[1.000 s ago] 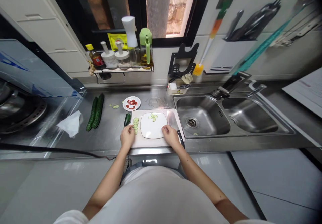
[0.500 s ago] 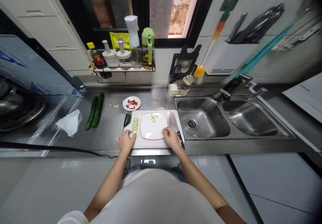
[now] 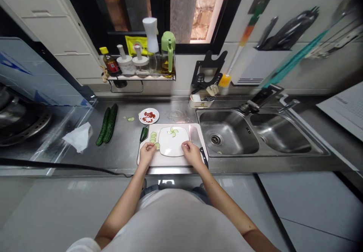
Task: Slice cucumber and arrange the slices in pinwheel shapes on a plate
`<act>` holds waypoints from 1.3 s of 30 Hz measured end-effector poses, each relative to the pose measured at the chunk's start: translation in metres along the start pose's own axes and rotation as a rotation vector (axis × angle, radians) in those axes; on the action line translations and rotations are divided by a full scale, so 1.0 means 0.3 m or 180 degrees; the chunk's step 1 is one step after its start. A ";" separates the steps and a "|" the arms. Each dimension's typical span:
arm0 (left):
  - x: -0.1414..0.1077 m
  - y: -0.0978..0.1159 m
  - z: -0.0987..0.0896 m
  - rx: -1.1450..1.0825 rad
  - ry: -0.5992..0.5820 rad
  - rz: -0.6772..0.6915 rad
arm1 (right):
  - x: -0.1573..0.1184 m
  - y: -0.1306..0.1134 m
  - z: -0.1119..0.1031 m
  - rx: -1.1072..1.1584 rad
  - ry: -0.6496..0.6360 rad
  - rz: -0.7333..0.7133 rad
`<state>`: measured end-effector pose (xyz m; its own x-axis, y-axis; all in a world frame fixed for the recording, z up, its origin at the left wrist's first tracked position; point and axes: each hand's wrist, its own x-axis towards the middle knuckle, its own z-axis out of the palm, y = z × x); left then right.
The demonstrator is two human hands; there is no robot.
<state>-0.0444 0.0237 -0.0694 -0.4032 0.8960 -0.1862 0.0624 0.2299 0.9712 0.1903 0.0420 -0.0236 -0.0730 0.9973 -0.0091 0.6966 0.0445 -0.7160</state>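
A white square plate (image 3: 173, 146) lies on a pale cutting board (image 3: 167, 162), with several thin green cucumber pieces (image 3: 172, 132) fanned out near its far edge. My left hand (image 3: 147, 153) pinches a round cucumber slice (image 3: 157, 146) at the plate's left edge. Beside it is a row of overlapping slices (image 3: 153, 136), and beyond that a cut cucumber end (image 3: 144, 134). My right hand (image 3: 191, 152) is closed at the plate's right edge; what its fingertips hold, if anything, is too small to make out. A knife (image 3: 202, 154) lies at the board's right side.
Behind the board sits a small plate of red bits (image 3: 149, 116). Two whole cucumbers (image 3: 110, 125) and a white cloth (image 3: 78, 136) lie left. A double sink (image 3: 231, 133) is at right, and a condiment rack (image 3: 141, 78) hangs on the wall.
My left hand has moved right from the row of slices toward the plate, taking one slice with it. My right hand has stayed nearly in place.
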 end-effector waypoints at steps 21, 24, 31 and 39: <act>-0.060 0.166 0.124 -0.0535 -0.0891 -0.0237 | 0.057 -0.118 0.015 0.0968 -0.0298 -0.0589; -0.072 0.180 0.127 -0.0779 -0.1236 -0.0772 | 0.060 -0.112 0.001 0.1144 -0.0267 -0.0678; -0.093 0.226 0.146 -0.1033 -0.1505 -0.1195 | 0.059 -0.103 -0.010 0.1005 -0.0342 -0.0932; -0.077 0.243 0.147 -0.1085 -0.1405 -0.1170 | 0.058 -0.069 0.003 0.0750 -0.0352 -0.1213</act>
<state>0.0097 0.0364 -0.0008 0.0730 0.8703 -0.4870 -0.3290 0.4820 0.8121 0.1741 0.0584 -0.0095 -0.3772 0.8995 0.2204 0.4249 0.3796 -0.8218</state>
